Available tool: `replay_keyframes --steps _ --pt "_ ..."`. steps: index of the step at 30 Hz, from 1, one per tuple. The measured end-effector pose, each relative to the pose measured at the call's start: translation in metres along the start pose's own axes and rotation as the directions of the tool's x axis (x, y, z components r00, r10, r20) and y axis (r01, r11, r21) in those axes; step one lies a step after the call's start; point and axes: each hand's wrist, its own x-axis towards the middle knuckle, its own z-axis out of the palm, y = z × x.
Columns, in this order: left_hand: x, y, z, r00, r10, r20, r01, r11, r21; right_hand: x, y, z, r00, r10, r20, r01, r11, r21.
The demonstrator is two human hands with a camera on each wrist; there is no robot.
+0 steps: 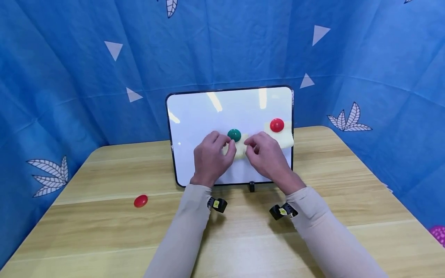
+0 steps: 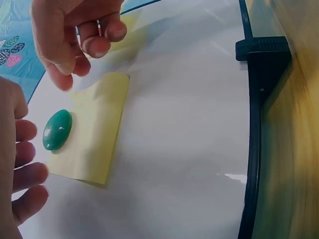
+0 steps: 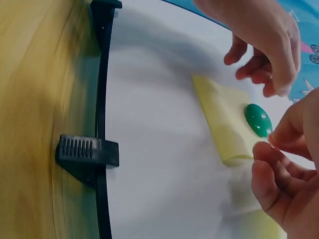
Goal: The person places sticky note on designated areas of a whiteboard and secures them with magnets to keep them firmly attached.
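A green round magnet [image 1: 234,135] sits over a yellow sticky note [image 1: 241,151] on a tilted whiteboard [image 1: 194,116]. My left hand [image 1: 213,157] is just left of the magnet, its fingers loosely bent and, as the left wrist view shows, apart from it. On the other side of the note, my right hand [image 1: 267,156] has bent fingers; the right wrist view shows nothing held between them. The note's lower edge curls away from the board. To the right, a red magnet [image 1: 277,125] lies over a second yellow note [image 1: 286,139].
Another red magnet [image 1: 140,200] lies on the wooden table [image 1: 104,235], left of the board. Black stand feet [image 1: 252,187] support the board's lower edge. A blue patterned curtain [image 1: 229,46] hangs behind and at both sides.
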Motion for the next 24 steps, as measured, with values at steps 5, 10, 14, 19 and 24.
replay_keyframes --steps 5,10,14,19,24 --pt "-0.004 0.003 -0.003 0.998 0.004 0.07 0.0 0.999 -0.05 -0.002 -0.001 0.004 0.996 0.035 0.087 -0.037 0.999 0.013" --pt "-0.008 0.006 -0.006 0.985 -0.033 0.171 0.041 0.998 -0.048 -0.006 -0.001 0.01 0.986 0.046 0.16 -0.05 0.999 0.017" --pt "-0.011 0.008 -0.007 0.965 -0.045 0.257 0.054 0.998 -0.028 -0.008 -0.003 0.014 0.981 0.049 0.188 -0.055 0.998 0.026" --pt "-0.016 0.008 -0.013 0.942 -0.072 0.329 0.08 0.997 -0.011 -0.009 -0.007 0.018 0.973 0.05 0.224 -0.056 0.998 0.02" --pt "-0.024 0.001 -0.023 0.921 -0.094 0.378 0.1 0.995 0.003 -0.009 -0.013 0.022 0.954 0.052 0.297 -0.064 0.998 0.029"
